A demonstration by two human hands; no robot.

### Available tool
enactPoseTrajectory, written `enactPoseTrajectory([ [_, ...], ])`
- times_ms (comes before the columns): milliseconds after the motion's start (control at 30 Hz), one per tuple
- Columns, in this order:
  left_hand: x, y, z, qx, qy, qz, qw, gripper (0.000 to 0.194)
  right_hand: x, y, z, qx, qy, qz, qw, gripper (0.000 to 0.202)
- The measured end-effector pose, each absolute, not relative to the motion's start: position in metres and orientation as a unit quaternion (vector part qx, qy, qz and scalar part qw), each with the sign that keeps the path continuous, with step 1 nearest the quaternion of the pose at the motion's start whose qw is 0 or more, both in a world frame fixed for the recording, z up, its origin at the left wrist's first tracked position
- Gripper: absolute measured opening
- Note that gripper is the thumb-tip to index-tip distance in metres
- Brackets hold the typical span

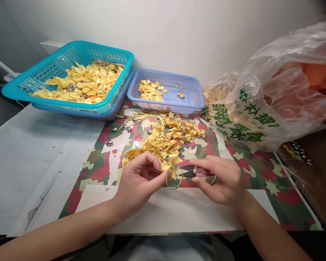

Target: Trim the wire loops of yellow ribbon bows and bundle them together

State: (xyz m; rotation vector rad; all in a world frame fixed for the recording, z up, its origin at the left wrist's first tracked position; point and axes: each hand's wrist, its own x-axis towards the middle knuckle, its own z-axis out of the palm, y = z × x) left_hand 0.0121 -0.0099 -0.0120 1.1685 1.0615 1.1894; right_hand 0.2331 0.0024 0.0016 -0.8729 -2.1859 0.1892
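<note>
My left hand pinches a yellow satin bow that has a gold wire ring hanging below it. Across from it, my right hand is closed around a pair of small pliers with dark jaws and reddish handles. The jaws point left toward the bow, close to its right side; whether they touch it I cannot tell. Just beyond both hands lies a heap of yellow bows with gold wire rings among them. Several silver beads are scattered left of the heap.
A turquoise basket of yellow bows and gold wires stands at the back left. Beside it, a blue basket holds bows and one ringed piece. A clear plastic bag with green print bulges at the right. White paper covers the front.
</note>
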Motion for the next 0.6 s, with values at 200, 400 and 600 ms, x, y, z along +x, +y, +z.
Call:
enactPoseTrajectory([
  [200,0.014,-0.01,-0.011,0.524,0.441,0.512,0.518,0.024,0.222,-0.005,-0.007,-0.34,-0.852,0.022,0.397,0.021],
  [400,0.015,-0.012,-0.012,0.536,0.438,0.508,0.513,0.024,0.217,-0.008,-0.011,-0.369,-0.841,-0.001,0.396,0.025],
  [600,0.015,-0.011,-0.012,0.531,0.438,0.508,0.517,0.027,0.218,-0.01,-0.011,-0.369,-0.84,-0.062,0.394,0.024],
])
